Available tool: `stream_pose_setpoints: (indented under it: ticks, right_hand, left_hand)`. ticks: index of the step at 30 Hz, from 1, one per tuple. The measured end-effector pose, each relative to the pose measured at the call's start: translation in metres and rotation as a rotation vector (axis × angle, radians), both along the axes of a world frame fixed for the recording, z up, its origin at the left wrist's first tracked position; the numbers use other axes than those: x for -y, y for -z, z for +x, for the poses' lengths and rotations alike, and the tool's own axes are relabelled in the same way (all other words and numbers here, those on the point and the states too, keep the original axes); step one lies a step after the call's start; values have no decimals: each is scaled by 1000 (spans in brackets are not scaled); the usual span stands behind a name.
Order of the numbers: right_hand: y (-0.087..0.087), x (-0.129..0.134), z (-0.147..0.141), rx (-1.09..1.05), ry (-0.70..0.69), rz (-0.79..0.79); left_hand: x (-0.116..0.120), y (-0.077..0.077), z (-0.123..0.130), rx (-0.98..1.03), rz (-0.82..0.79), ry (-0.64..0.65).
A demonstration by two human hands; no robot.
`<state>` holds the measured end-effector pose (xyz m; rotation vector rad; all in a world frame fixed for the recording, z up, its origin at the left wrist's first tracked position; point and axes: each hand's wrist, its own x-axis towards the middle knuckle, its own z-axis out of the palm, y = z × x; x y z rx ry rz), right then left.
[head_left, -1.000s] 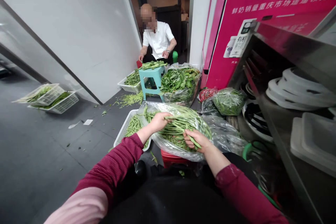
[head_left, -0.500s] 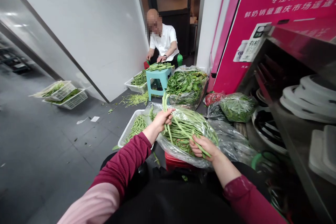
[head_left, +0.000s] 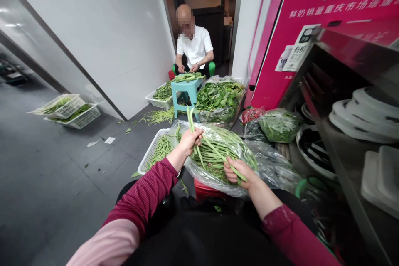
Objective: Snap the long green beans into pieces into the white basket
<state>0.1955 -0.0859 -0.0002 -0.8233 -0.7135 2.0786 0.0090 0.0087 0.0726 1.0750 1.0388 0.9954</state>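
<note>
Long green beans are gripped in both my hands above an opened clear plastic bag full of the same beans. My left hand is closed around several of them, their ends poking up past the fingers. Closed on the lower right end of a bean is my right hand. Under the bag shows a red stool or tub, mostly hidden. Just left of the bag, a white perforated basket holds short bean pieces.
Opposite me a person sits handling greens at a light-blue stool. Beside it stands a big bag of leafy greens. White baskets lie at the left wall. A metal shelf with white lids borders the right.
My view has shifted slightly. Both my hands keep their hold on the beans in nearly the same place. The person opposite has lifted the head a little and brought both hands closer together.
</note>
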Motion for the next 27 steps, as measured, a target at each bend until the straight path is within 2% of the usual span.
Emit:
stream_pose_setpoints:
  ticks: [3,5,7,9,11,15,17,19,22,25,27]
  right_hand:
    - [9,-11,-1,17,265,-92]
    - [15,-16,-2,34,415,-160]
    - [16,-18,-4,59,472,-221]
    - [13,-15,-8,63,399,-247]
    - [7,-9,-11,21,229,-244]
    - [-4,6,-10,-160,-63,-217]
    - [-7,10,-7,-216,-134,-197]
    - [-6,11,-6,-231,-131,-176]
    - [-1,6,-9,-210,42,-194]
    - [7,-4,-12,-168,317,-304]
    - [11,-10,-12,-147,456,-355]
  left_hand:
    - [21,-17,4,-288,237,-82]
    - [37,-27,9,-417,342,-34]
    - [47,-32,14,-393,327,39]
    - [48,-31,18,-268,215,111]
    - [43,-24,22,-167,105,147]
    - [31,-1,23,-159,21,155]
    - [28,9,22,-176,7,166]
    - [28,14,21,-193,-2,168]
    - [34,10,23,-275,60,117]
    - [50,-3,28,-400,237,50]
    - [62,-9,32,-409,288,81]
